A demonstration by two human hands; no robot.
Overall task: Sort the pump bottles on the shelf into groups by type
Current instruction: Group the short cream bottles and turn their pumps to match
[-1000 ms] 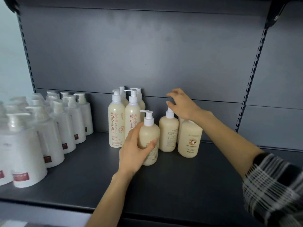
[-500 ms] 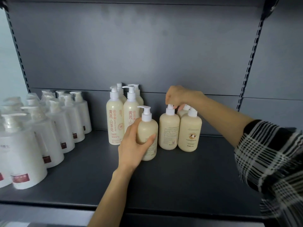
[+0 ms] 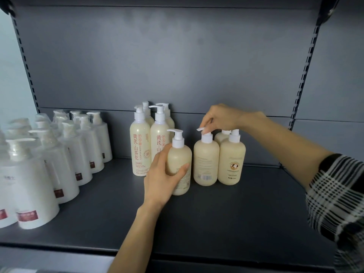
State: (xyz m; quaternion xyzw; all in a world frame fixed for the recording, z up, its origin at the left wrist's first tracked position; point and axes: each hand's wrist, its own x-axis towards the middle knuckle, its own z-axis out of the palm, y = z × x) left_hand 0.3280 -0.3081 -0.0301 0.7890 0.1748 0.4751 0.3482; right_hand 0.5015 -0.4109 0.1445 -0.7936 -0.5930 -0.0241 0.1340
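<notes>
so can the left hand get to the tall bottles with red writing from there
Probably yes: the left hand is wrapped around the short cream bottle, right beside the tall bottles, with nothing between them, but it must release that bottle first.

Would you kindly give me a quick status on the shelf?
Left hand gripping short cream bottle. Right hand pinching pump of the next one. Tall bottles close behind-left.
</notes>
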